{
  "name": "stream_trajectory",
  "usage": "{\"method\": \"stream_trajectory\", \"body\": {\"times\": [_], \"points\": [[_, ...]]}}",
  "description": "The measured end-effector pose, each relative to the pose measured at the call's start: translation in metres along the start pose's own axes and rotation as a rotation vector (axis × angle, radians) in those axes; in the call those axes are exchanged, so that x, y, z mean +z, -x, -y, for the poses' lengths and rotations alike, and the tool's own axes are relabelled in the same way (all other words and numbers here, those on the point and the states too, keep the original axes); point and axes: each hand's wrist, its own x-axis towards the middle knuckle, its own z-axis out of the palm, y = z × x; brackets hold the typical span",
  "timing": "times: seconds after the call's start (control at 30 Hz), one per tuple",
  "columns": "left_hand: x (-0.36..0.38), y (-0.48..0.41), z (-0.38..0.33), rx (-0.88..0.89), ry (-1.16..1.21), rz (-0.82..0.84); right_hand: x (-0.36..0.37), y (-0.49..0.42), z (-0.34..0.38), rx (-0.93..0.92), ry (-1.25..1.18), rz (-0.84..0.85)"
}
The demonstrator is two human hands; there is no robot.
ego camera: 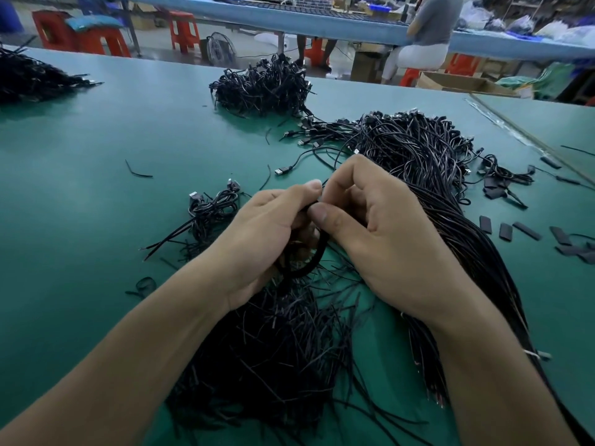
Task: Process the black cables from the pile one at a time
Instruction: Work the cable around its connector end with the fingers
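One camera serves the scene. It is mounted at the person's head and faces forward and down across the table [96, 140]. Both forearms enter from the bottom edge. The left hand [273, 233] and right hand [380, 233] meet on a cable [322, 249] close to the lens, near frame centre. The pile [418, 149] lies just beyond, right of centre. The wide-angle lens curves the table's far edge. The top strip takes in a bench [322, 24] well behind.

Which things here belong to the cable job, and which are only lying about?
Job: left hand, right hand, the looped cable both grip, cable pile, coiled bundles.
Lying about: red stool, fan, cardboard box.
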Motion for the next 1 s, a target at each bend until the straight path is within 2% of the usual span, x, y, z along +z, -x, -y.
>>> {"method": "stream_trajectory", "body": {"times": [0.1,0.17,0.23,0.4,0.57,0.63,0.7,0.83,0.9,1.0], "points": [[0.002,0.001,-0.002,-0.119,0.136,0.127,0.005,0.0,0.002,-0.033,0.061,-0.073],[0.0,0.003,-0.004,-0.192,0.078,0.187,0.006,0.0,0.003,-0.049,0.111,-0.116],[-0.003,0.003,-0.003,-0.226,0.0,0.203,0.006,0.0,0.005,-0.048,0.12,-0.141],[-0.008,-0.001,0.0,-0.245,0.009,0.208,0.008,-0.001,0.004,-0.083,0.085,-0.164],[-0.007,-0.006,0.005,-0.035,-0.136,0.014,0.008,-0.002,0.004,-0.08,0.055,-0.173],[-0.008,-0.009,0.007,0.072,-0.179,-0.053,0.004,-0.002,0.003,-0.013,0.032,-0.162],[-0.015,-0.012,0.008,0.159,-0.261,-0.124,-0.003,-0.001,-0.001,0.105,0.042,-0.074],[-0.03,-0.016,0.01,0.337,-0.473,-0.299,-0.008,0.004,-0.02,0.424,0.379,0.287],[-0.032,-0.016,0.01,0.374,-0.522,-0.337,-0.001,0.004,-0.03,0.501,0.514,0.333],[-0.031,-0.016,0.012,0.395,-0.521,-0.344,0.012,0.004,-0.04,0.523,0.573,0.313]]}}
